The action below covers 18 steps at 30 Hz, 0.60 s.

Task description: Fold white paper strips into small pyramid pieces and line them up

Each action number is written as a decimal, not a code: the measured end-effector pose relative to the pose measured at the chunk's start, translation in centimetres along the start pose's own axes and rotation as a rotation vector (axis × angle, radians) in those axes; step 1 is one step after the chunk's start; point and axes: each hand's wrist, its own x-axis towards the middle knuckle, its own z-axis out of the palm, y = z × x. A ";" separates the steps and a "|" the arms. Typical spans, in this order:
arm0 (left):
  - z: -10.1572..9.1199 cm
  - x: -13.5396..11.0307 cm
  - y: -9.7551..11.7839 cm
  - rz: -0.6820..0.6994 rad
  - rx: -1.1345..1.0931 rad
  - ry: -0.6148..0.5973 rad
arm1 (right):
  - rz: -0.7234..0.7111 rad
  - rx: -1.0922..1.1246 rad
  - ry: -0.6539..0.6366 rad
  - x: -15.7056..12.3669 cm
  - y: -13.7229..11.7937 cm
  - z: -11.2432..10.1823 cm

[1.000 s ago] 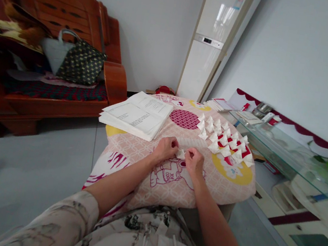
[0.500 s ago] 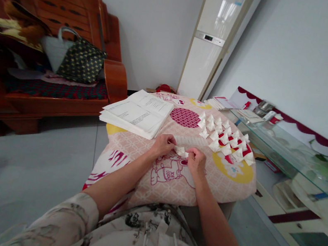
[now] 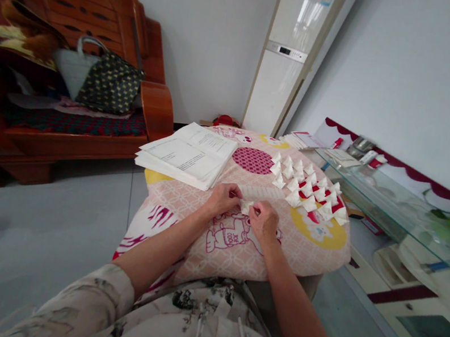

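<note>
A small piece of folded white paper [image 3: 246,207] is pinched between my two hands above the patterned cloth [image 3: 194,249] on the table. My left hand [image 3: 224,198] grips its left end with thumb and forefinger. On the opposite end, the fingers of my right hand [image 3: 264,219] are closed and partly cover the paper. Just beyond my hands lies a pale flat strip [image 3: 262,192]. Several pointed folded paper pieces [image 3: 309,204] stand in rows at the table's right side.
A stack of printed sheets [image 3: 188,156] lies at the table's left. Right of the table stands a glass-topped cabinet [image 3: 382,209] with items on it. A wooden sofa [image 3: 158,105] holding bags is at left, and a tall white air conditioner [image 3: 276,85] stands behind.
My right hand has moved slightly left, closer to my left hand, and now covers more of the folded paper. The left hand stays almost in place.
</note>
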 end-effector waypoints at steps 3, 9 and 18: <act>0.2 -0.2 0.2 0.012 -0.004 -0.003 | 0.002 0.003 0.018 0.0 0.1 0.1; 0.4 -0.5 0.6 0.049 -0.023 0.015 | -0.032 0.082 0.009 0.4 -0.2 0.2; 0.6 -0.7 0.6 0.104 -0.164 0.013 | 0.125 0.285 0.027 0.8 -0.7 -0.6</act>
